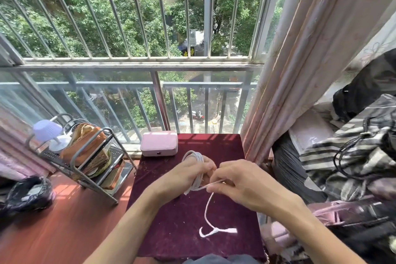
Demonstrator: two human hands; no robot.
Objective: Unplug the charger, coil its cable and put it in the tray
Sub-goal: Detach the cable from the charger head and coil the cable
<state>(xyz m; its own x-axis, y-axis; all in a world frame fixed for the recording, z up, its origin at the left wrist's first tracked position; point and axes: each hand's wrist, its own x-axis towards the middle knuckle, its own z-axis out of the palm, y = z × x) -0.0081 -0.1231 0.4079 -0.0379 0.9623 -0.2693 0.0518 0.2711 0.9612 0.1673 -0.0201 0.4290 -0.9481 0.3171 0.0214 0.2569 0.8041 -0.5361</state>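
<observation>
A white charger cable (206, 210) is partly wound into loops around my left hand (188, 173), whose fingers curl round the coil (196, 156). My right hand (242, 184) pinches the loose strand just beside the coil. The free end trails down over the dark red cloth (171, 221) and ends in a white connector (227, 230) lying flat. The charger's plug body is hidden. I cannot tell which object is the tray.
A pink box (159, 143) sits at the cloth's far edge by the window railing. A metal rack (85, 156) with a brown bag and a small lamp stands left. A black bag (27, 195) lies far left. Pink curtain and piled clothes crowd the right.
</observation>
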